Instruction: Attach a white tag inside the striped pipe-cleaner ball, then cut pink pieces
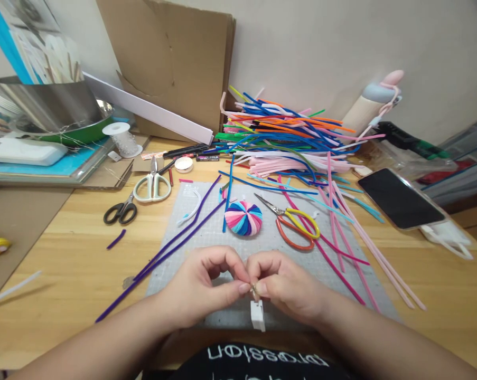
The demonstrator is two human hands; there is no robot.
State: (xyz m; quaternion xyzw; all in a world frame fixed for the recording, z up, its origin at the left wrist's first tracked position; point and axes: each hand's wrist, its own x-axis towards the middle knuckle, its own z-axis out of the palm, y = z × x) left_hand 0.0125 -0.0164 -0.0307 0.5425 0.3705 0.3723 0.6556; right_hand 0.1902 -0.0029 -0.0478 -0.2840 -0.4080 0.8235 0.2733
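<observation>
My left hand (pixel 206 287) and my right hand (pixel 288 285) meet above the front of the grey cutting mat (pixel 222 274). Both pinch a small shiny metal piece (pixel 253 288) between thumb and index fingertips; its exact kind is too small to tell. Just below the fingertips is a small white block (pixel 257 315), and I cannot tell whether it hangs from the metal piece. Beyond the hands sits a round pink, white and blue pipe-cleaner ornament (pixel 244 218). Scissors with yellow and orange handles (pixel 297 232) lie open to its right.
Purple pipe cleaners (pixel 170 245) cross the mat's left side; pink ones (pixel 376 248) lie right. A colourful pipe-cleaner heap (pixel 286 132) is at the back. White-handled scissors (pixel 152 187), black-handled scissors (pixel 120 211) and a thread spool (pixel 121 140) lie left, a phone (pixel 400 198) right.
</observation>
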